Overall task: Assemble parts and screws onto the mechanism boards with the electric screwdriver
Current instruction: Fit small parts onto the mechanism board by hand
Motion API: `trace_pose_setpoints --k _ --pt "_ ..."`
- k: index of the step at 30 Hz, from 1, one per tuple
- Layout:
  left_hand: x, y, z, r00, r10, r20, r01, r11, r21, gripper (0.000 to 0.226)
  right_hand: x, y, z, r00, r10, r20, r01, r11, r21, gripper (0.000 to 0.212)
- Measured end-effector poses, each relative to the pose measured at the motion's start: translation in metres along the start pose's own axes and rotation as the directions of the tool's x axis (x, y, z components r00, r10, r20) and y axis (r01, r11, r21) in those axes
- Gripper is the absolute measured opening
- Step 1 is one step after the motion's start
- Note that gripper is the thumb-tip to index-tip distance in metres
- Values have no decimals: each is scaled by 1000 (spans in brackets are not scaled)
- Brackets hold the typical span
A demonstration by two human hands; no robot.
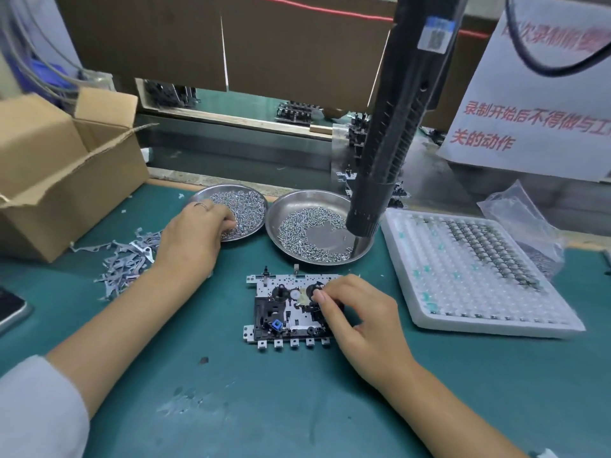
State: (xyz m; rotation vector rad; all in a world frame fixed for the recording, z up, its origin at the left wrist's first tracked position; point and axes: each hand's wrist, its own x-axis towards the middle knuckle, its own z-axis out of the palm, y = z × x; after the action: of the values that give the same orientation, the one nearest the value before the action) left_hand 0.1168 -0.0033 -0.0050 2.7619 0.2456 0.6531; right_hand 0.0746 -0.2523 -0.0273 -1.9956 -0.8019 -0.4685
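A mechanism board point(281, 312), metal with black plastic parts and a small blue piece, lies flat on the green mat in front of me. My right hand point(357, 322) rests on its right side, thumb and forefinger pinching a small part on the board. My left hand point(193, 234) reaches into the left steel dish point(254, 193), its curled fingertips buried in the screws point(244, 206). The black electric screwdriver point(386, 137) hangs above the right steel dish point(284, 206), with no hand on it.
A pile of grey stamped metal parts point(127, 262) lies left of my left wrist. An open cardboard box point(56, 166) stands at the far left. A white blister tray point(476, 272) with small parts lies at right. A phone edge point(11, 310) shows at the left.
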Motion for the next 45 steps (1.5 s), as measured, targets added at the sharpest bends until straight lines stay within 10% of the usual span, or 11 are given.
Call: trace_pose_setpoints --k 9,16,45 --pt "6 -3 2 997 -15 70 12 999 36 24 22 -7 1 997 -76 12 77 983 -167 12" --pt "0 -3 0 999 46 -7 -45 997 62 23 79 19 2 911 378 162 -282 861 -422 28" --pt "-11 8 -3 988 -110 -109 60 923 -380 19 85 29 13 919 379 112 -339 902 -269 19"
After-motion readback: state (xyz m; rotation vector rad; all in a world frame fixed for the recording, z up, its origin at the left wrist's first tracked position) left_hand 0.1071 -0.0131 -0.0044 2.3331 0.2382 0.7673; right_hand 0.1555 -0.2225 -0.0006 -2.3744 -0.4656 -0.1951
